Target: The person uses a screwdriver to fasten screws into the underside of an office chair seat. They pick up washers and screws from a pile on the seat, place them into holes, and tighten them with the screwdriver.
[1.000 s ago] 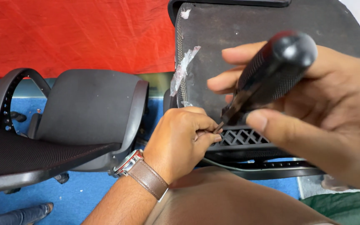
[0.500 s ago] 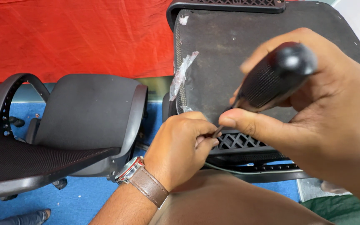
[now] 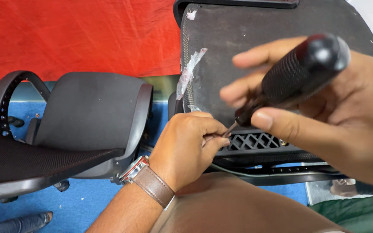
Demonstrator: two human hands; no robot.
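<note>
My right hand (image 3: pixel 350 121) grips the black textured handle of a screwdriver (image 3: pixel 298 73), held close to the camera and slanting down to the left. Its metal tip meets my left hand (image 3: pixel 186 149), whose fingers are pinched around the tip at the edge of a black plastic lattice part (image 3: pixel 255 141) of an office chair. What the fingers pinch is hidden. A brown-strapped wristwatch (image 3: pixel 145 179) sits on my left wrist. The dark fabric chair panel (image 3: pixel 255 47) lies just beyond the lattice part.
Another black office chair (image 3: pixel 65 133) with a mesh seat and curved armrest lies at the left. Red cloth (image 3: pixel 78 34) covers the back. Blue floor (image 3: pixel 74 203) shows below. A torn strip of clear plastic (image 3: pixel 188 71) hangs on the panel's edge. My knee (image 3: pixel 238 207) fills the bottom.
The right hand has turned the screwdriver handle slightly, fingers shifting around it. The left hand stays pinched at the tip. The view has drifted a little.
</note>
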